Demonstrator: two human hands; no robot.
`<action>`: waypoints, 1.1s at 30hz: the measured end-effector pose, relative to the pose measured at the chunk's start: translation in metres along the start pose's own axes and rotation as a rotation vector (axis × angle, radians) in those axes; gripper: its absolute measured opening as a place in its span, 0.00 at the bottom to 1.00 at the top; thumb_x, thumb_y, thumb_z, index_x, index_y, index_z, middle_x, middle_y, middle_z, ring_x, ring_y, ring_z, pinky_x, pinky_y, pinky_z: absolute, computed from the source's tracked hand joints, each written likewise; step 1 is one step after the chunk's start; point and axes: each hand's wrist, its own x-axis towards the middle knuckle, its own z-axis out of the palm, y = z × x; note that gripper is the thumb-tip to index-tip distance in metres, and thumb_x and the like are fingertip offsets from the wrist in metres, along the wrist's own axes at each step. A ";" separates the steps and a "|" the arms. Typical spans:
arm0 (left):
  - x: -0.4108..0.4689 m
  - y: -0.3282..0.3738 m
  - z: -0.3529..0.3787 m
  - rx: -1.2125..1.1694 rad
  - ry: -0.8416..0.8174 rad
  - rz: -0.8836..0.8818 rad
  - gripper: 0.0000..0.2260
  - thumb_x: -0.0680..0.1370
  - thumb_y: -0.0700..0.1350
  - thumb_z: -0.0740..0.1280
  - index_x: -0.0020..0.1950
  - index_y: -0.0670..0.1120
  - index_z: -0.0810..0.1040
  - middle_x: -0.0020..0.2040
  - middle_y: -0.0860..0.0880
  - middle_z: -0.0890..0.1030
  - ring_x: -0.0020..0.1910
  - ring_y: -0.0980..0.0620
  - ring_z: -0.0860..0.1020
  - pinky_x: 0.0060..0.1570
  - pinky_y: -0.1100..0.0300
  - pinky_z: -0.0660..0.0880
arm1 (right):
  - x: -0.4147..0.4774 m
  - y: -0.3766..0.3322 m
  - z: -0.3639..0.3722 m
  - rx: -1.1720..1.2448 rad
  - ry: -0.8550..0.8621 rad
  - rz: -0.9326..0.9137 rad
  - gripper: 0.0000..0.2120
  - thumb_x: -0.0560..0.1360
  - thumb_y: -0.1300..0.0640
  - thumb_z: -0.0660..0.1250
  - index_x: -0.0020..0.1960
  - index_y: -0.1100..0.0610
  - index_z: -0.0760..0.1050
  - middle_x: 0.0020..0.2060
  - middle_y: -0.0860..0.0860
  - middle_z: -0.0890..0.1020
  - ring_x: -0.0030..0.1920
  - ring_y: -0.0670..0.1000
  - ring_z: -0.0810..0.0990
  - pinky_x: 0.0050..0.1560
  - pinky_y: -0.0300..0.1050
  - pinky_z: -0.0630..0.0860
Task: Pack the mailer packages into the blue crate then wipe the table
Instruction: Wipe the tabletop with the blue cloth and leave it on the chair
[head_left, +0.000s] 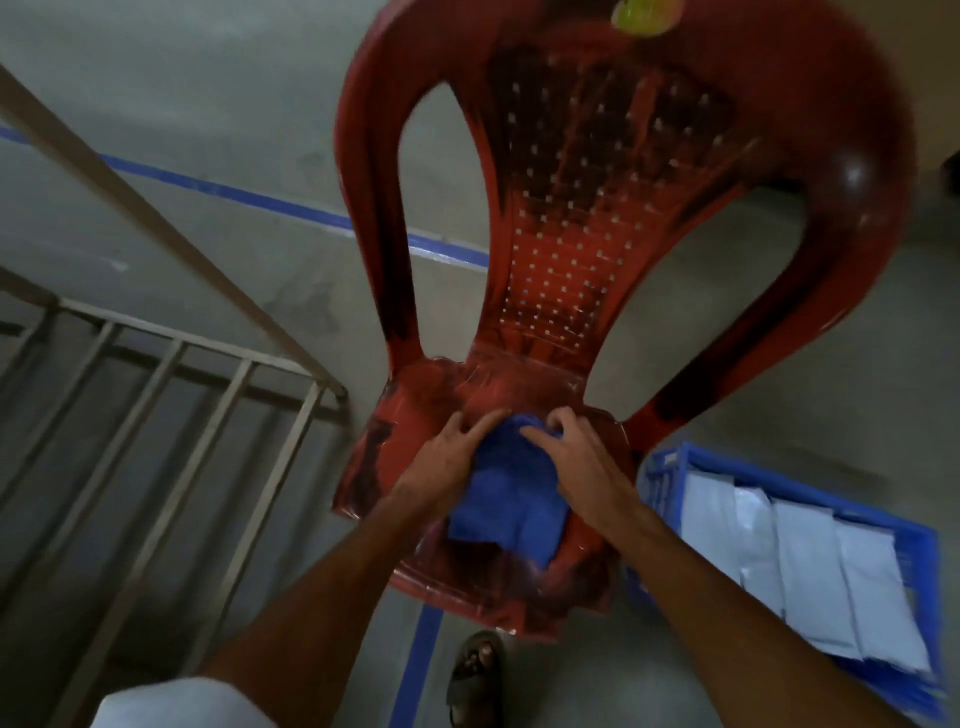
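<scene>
Cloth (496, 499) lengthwise toward chair back (597, 208); L hand (447, 467) fingers spread, R hand (571, 457) fingers pinching far end

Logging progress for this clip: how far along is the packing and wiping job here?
Packing looks done: white mailer packages lie in the blue crate. In hand: the left hand rests on, and the right hand pinches, the blue cloth on the red chair. Remaining: wiping the table, which is not in view.
</scene>
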 end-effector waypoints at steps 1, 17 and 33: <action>-0.018 0.010 -0.015 -0.031 0.039 0.010 0.34 0.79 0.35 0.61 0.80 0.61 0.57 0.59 0.44 0.68 0.51 0.44 0.75 0.53 0.53 0.75 | -0.011 -0.008 -0.017 -0.004 0.041 -0.024 0.08 0.79 0.45 0.65 0.54 0.48 0.74 0.52 0.51 0.76 0.52 0.54 0.76 0.50 0.49 0.71; -0.462 0.186 -0.242 -0.029 0.754 -0.074 0.25 0.69 0.34 0.67 0.63 0.54 0.77 0.52 0.47 0.77 0.50 0.48 0.76 0.49 0.64 0.66 | -0.245 -0.277 -0.317 0.140 0.355 -0.784 0.22 0.71 0.70 0.69 0.64 0.57 0.78 0.52 0.55 0.78 0.47 0.56 0.80 0.49 0.50 0.78; -0.932 0.161 -0.210 0.064 1.150 -0.415 0.13 0.81 0.39 0.62 0.50 0.58 0.69 0.57 0.54 0.76 0.51 0.62 0.73 0.46 0.66 0.73 | -0.474 -0.629 -0.263 0.280 0.263 -1.317 0.18 0.78 0.69 0.66 0.65 0.56 0.79 0.64 0.61 0.72 0.56 0.60 0.78 0.56 0.48 0.80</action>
